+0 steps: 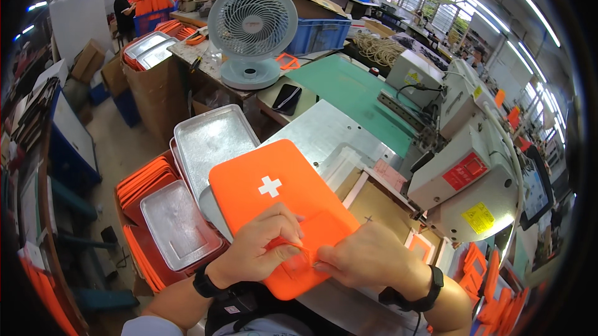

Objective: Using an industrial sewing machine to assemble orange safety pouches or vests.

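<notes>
An orange first-aid case (249, 177) with a white cross lies tilted in front of me, over the metal worktable. On its near part sits a smaller, thin orange piece (328, 226), perhaps fabric or a panel. My left hand (265, 242) pinches this piece's near edge between thumb and fingers. Close beside it, my right hand (367, 255) is closed on the same edge, thumb pressed down. The edge between the two hands is raised and folded. My fingers partly hide it, so I cannot tell its full shape.
Metal trays (215, 143) and a carton of orange cases (146, 189) stand at left. To the right is a sewing machine (473, 180) by a framed template (367, 211). A fan (252, 24), phone (287, 99) and blue crate (317, 35) lie beyond. People work farther back.
</notes>
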A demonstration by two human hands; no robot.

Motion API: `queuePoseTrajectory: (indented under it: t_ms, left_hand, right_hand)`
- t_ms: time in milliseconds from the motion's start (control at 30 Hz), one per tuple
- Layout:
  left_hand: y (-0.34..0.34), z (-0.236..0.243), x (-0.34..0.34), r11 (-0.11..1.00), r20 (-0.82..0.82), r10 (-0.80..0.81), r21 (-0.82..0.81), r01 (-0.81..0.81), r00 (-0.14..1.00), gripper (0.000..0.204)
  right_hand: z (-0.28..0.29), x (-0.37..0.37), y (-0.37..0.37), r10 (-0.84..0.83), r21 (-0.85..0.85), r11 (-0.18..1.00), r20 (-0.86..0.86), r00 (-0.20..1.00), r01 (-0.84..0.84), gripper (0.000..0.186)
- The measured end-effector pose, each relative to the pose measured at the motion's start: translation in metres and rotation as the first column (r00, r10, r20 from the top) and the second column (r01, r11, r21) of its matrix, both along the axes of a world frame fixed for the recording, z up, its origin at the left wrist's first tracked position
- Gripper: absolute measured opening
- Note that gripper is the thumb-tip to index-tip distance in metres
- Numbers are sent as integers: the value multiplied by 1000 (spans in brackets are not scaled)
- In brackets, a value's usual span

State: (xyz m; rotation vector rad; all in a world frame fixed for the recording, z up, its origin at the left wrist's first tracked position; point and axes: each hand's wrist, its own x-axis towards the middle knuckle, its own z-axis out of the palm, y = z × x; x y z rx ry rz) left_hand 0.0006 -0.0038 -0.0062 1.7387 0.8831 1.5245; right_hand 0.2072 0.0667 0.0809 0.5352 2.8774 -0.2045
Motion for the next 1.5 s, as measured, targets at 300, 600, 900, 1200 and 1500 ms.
queuePoseTrajectory:
  t_ms: [300,600,900,1200,1500]
  left_hand:
    - [0,0,-4,999,19,-41,-26,41,999,10]
    - [-1,2,-3,999,24,-43,-19,43,999,10]
    - [1,1,-1,1000,36,-13,20,12,999,11]
    - [-1,-4,-2,998,158,-43,-32,49,986,11]
    - [0,-2,-2,999,123,-28,-17,30,992,11]
  right_hand:
    - [-5,5,3,10,-31,999,-91,996,-13,29]
    - [0,2,4,-1,-68,998,-30,1000,-1,27]
    - [-4,-1,-1,67,44,997,-50,996,-65,30]
    - [-5,4,-1,29,-25,999,-112,993,-32,30]
    - [-2,-2,-2,56,-12,998,-73,996,-57,30]
